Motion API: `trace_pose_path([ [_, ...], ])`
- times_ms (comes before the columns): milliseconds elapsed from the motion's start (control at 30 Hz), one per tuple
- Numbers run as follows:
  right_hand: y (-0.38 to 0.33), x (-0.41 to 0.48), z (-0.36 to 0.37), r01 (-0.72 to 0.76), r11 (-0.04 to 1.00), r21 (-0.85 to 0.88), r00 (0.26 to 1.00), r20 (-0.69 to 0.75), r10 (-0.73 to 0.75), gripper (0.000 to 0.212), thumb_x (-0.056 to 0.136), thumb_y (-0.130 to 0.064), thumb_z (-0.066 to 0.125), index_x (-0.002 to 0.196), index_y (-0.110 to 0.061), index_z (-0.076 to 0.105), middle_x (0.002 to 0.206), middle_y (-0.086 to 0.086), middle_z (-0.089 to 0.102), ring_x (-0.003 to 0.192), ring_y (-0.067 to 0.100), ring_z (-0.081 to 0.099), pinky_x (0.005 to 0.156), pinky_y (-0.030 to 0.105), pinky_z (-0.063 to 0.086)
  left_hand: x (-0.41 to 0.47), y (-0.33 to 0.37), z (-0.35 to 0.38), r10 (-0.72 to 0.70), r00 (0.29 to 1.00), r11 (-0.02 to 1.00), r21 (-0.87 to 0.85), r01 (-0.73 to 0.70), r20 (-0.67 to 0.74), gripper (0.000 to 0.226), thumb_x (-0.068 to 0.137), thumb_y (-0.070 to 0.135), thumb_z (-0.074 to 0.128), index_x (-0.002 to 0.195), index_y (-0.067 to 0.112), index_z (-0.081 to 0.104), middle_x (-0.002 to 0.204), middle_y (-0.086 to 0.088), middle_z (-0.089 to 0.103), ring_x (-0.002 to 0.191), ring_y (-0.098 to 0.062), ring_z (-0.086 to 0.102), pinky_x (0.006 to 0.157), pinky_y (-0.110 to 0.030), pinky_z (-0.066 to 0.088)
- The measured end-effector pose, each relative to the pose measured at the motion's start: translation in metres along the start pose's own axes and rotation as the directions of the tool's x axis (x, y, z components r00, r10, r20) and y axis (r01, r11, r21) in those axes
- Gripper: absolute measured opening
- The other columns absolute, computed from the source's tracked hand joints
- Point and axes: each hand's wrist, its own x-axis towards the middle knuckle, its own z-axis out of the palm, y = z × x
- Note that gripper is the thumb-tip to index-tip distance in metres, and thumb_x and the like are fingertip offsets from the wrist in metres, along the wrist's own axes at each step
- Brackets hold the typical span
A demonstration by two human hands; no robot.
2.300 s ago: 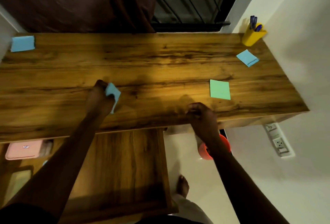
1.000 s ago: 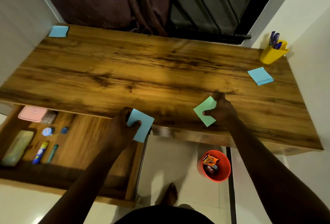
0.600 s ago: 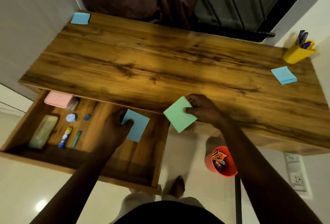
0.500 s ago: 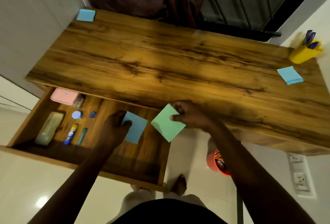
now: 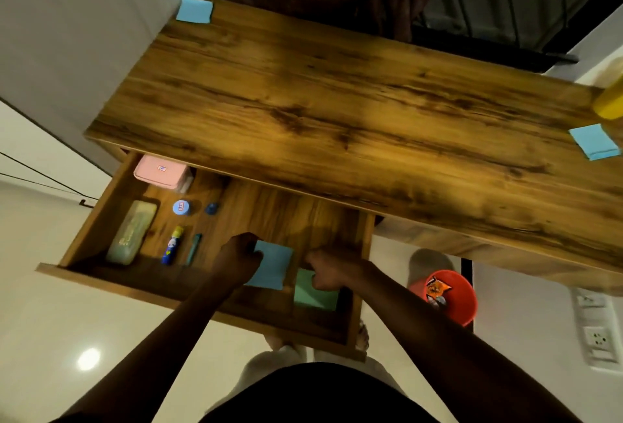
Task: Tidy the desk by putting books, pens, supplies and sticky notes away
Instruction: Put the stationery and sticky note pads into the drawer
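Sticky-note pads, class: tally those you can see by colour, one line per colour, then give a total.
Blue: 3, the far-left desk corner, the desk's right end, and the left hand's pad in the drawer.
Green: 1, the right hand's pad in the drawer.
Total: 4

My right hand (image 5: 332,269) covers the top of the green note (image 5: 315,294), and my left hand (image 5: 237,259) hides the near corner of the blue note (image 5: 273,264), so I can't tell how either is gripped. The yellow cup (image 5: 610,102) is blurred and cut by the right edge. Labels on the drawer's (image 5: 135,284) small items are too blurred to read.
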Motion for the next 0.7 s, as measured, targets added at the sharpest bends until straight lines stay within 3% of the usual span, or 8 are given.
trace_pose_path([
  [133,0.004,0.003,0.01,-0.07,0.994,-0.082,0.994,0.077,0.076,0.035,0.096,-0.02,0.066,0.129,-0.008,0.061,0.126,0.013,0.064,0.113,0.033,0.062,0.078,0.033,0.044,0.012,-0.003,0.002,0.022,0.991,0.998,0.054,-0.03,0.131,0.029,0.088,0.006,0.068,0.115,0.018,0.068,0.103,-0.003,0.066,0.085,-0.014,0.063,0.055,-0.017,0.044],
  [233,0.008,0.003,0.022,-0.098,0.988,-0.117,0.994,0.032,0.103,0.033,0.096,-0.017,0.066,0.127,-0.008,0.063,0.127,0.013,0.064,0.116,0.031,0.061,0.094,0.039,0.048,0.019,-0.005,0.007,0.055,0.974,0.99,0.116,-0.082,0.218,0.032,0.085,0.007,0.071,0.114,0.02,0.068,0.106,-0.003,0.068,0.083,-0.009,0.061,0.055,-0.014,0.045],
  [367,0.013,0.008,0.032,-0.092,0.985,-0.146,0.993,-0.086,0.08,0.03,0.095,-0.014,0.068,0.125,-0.011,0.064,0.13,0.012,0.064,0.122,0.031,0.059,0.107,0.046,0.042,0.029,-0.009,0.014,0.074,0.949,0.971,0.195,-0.139,0.307,0.036,0.084,0.007,0.072,0.117,0.02,0.068,0.118,-0.004,0.066,0.094,-0.014,0.063,0.057,-0.014,0.045],
  [433,0.013,0.009,0.035,-0.092,0.976,-0.198,0.99,-0.124,0.068,0.03,0.097,-0.015,0.065,0.126,-0.011,0.063,0.133,0.013,0.062,0.126,0.032,0.056,0.11,0.048,0.038,0.032,-0.009,0.018,0.081,0.94,0.959,0.231,-0.164,0.331,0.037,0.082,0.008,0.073,0.116,0.021,0.069,0.12,-0.003,0.065,0.098,-0.017,0.063,0.06,-0.016,0.048],
  [567,0.015,0.008,0.039,-0.103,0.969,-0.223,0.982,-0.179,0.064,0.032,0.101,-0.012,0.056,0.133,-0.012,0.058,0.14,0.013,0.056,0.134,0.034,0.048,0.116,0.051,0.028,0.032,-0.011,0.022,0.111,0.915,0.913,0.323,-0.248,0.388,0.037,0.083,0.014,0.074,0.119,0.024,0.071,0.127,0.004,0.058,0.114,-0.019,0.06,0.082,-0.024,0.056],
  [700,0.015,0.008,0.039,-0.114,0.963,-0.243,0.98,-0.187,0.069,0.033,0.098,-0.007,0.057,0.131,-0.011,0.06,0.139,0.013,0.058,0.133,0.034,0.05,0.115,0.051,0.03,0.029,-0.014,0.026,0.139,0.926,0.878,0.39,-0.279,0.35,0.035,0.085,0.019,0.072,0.119,0.028,0.071,0.131,0.002,0.06,0.115,-0.018,0.06,0.085,-0.025,0.055],
])
